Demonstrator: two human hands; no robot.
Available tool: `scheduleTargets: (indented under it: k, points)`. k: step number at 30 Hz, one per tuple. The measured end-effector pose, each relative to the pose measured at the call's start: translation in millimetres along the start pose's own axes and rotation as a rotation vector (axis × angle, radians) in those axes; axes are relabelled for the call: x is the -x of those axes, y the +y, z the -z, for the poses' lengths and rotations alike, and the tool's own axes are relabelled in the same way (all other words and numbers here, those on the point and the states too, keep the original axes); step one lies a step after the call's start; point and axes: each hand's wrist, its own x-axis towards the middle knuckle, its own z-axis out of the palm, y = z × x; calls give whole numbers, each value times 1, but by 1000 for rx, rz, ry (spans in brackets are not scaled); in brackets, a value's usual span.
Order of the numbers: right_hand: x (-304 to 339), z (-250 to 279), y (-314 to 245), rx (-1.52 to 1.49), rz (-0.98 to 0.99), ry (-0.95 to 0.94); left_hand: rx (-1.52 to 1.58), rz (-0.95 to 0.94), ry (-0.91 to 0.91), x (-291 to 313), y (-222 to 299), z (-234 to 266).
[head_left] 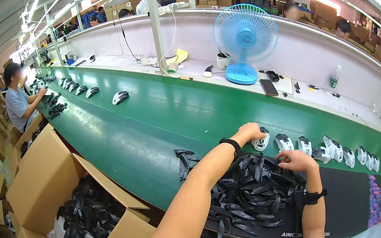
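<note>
My left hand [253, 131] reaches across the bench, its fingers closed on the top of a white and black computer mouse shell [260, 143]. To its right, my right hand [298, 160] hovers at the upper right edge of a heap of curved black plastic pieces [251, 190]. Its fingers are bent, with a gap between thumb and forefinger and nothing visible in them. Another white and black mouse shell [284, 142] stands just beyond the right hand. The heap lies on a dark mat [341, 194], partly hidden behind my left forearm.
Several mouse shells [349, 157] line the right side of the green belt [160, 119]. A blue fan [246, 40] and a phone [268, 87] occupy the ledge behind. An open carton [36, 197] of black parts stands at left, with a co-worker [19, 98] farther along.
</note>
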Motion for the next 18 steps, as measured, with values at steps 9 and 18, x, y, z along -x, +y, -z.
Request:
scheduleTargets:
  k: [9, 18]
  points:
    - [-2, -1, 8, -33, 19, -4, -27, -61, 143, 14, -6, 13]
    - [-5, 1, 2, -168, 44, 5, 664, -315, 397, 47, -11, 33]
